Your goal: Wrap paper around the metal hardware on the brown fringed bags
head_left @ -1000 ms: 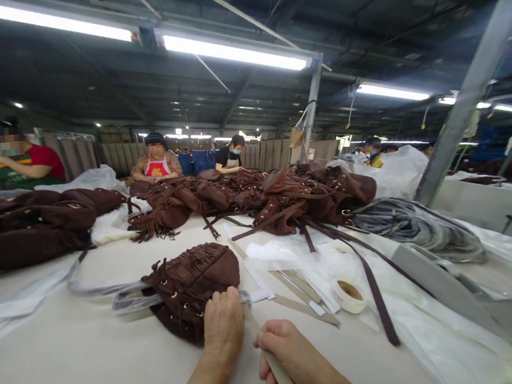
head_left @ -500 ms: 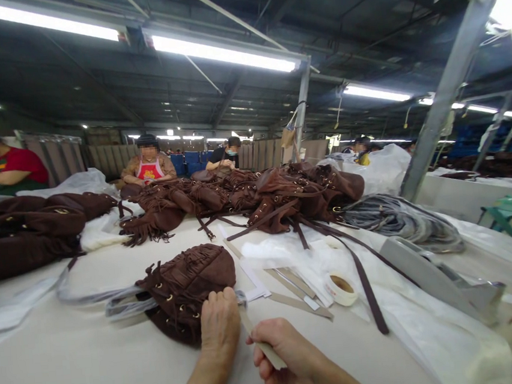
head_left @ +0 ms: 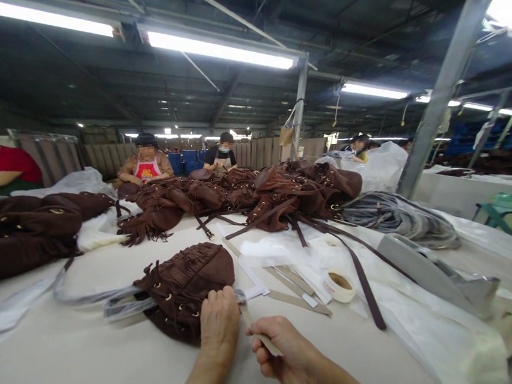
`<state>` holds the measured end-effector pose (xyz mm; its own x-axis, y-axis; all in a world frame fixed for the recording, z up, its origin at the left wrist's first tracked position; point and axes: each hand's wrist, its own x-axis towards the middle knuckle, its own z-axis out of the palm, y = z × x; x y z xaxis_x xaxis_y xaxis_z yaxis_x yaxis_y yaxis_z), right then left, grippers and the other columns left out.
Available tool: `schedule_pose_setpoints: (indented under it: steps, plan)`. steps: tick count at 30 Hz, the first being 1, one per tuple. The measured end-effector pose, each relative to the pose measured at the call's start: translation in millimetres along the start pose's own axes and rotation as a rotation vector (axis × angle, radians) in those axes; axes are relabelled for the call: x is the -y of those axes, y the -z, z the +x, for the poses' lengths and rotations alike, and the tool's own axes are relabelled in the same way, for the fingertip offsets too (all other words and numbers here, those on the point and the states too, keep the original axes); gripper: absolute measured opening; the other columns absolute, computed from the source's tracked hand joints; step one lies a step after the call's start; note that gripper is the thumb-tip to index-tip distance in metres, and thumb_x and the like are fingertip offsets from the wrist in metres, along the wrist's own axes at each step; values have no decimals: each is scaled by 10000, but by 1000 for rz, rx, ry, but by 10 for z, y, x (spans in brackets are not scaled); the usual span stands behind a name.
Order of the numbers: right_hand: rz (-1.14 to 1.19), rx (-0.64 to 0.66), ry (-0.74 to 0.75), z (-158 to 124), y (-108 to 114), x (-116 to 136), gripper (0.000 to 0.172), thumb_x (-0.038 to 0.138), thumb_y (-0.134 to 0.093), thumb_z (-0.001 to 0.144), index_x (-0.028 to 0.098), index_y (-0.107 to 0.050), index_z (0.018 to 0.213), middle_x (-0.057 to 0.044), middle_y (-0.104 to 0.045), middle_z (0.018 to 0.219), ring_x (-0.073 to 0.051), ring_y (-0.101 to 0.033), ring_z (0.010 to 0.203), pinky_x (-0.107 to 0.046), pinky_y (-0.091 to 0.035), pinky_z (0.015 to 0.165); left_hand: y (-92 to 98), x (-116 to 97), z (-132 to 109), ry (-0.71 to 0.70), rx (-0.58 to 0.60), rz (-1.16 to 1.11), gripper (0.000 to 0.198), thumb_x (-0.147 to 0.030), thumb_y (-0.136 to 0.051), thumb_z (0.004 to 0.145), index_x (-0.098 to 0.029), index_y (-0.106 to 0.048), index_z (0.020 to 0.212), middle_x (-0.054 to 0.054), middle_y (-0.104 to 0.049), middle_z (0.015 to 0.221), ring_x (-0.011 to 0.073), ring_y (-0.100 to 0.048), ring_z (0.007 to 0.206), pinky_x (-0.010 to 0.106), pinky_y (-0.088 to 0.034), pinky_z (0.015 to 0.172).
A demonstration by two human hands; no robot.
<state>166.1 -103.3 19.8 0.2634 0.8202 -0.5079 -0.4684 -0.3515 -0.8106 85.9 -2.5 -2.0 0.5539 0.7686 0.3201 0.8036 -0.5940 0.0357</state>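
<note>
A dark brown suede bag (head_left: 187, 283) with gold eyelets lies on its side on the pale table. My left hand (head_left: 220, 316) is closed on its right end, fingers curled against the suede. My right hand (head_left: 283, 352) grips a flat beige strip (head_left: 268, 343) that runs up toward my left hand. Where the strip's far end goes is hidden by my left hand. A plastic-wrapped strap (head_left: 131, 303) sticks out from the bag's left side. Clear plastic (head_left: 240, 296) shows just right of my left knuckles.
A heap of brown bags (head_left: 238, 193) spans the back of the table, with more bags (head_left: 19, 233) at left. A tape roll (head_left: 339, 286), beige strips (head_left: 300, 302), a grey tape dispenser (head_left: 436, 277) and coiled wrapped straps (head_left: 399, 220) lie to the right. Several people sit beyond.
Both hands keep nearly the same pose on the bag and strip. The whole view has shifted slightly. A person at the back has raised their head.
</note>
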Motion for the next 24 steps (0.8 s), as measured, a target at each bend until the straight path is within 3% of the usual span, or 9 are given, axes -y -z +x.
schedule_pose_setpoints:
  steps: [8, 13, 16, 20, 24]
  plan:
    - [-134, -38, 257, 311, -104, -35, 262, 413, -618, 757, 182, -511, 697, 36, -570, 499, -81, -480, 360, -186, -379, 348, 28, -20, -20, -24, 29, -16, 179, -84, -426, 882, -134, -598, 884, 104, -632, 861, 283, -565, 898, 362, -399, 746]
    - [-143, -68, 325, 513, -85, -122, 317, 491, -655, 684, 200, -530, 683, 74, -489, 438, -80, -416, 330, -192, -333, 321, 27, -29, -31, -53, 48, -26, 196, -48, -440, 851, -129, -602, 928, 111, -629, 910, 282, -550, 910, 369, -395, 768]
    - [-116, -24, 339, 536, -60, -137, 272, 452, -656, 664, 201, -566, 722, 69, -499, 478, -90, -444, 389, -185, -339, 343, 12, -37, -32, -50, 50, -42, 238, -54, -404, 878, -126, -612, 970, 113, -633, 937, 280, -545, 925, 379, -397, 790]
    - [142, 133, 253, 550, -8, -114, 322, 414, -710, 585, 194, -581, 781, 68, -521, 544, -73, -456, 452, -167, -362, 419, 8, -49, -33, -31, 68, -78, 292, -54, -382, 896, -133, -619, 1047, 103, -640, 985, 269, -548, 959, 375, -409, 824]
    - [280, 69, 214, 636, -1, -112, 452, 491, -789, 519, 202, -562, 781, 69, -569, 602, -49, -429, 425, -178, -372, 445, 9, -60, -21, -47, 78, -105, 321, -56, -378, 896, -140, -624, 1085, 101, -648, 1028, 256, -554, 981, 370, -422, 863]
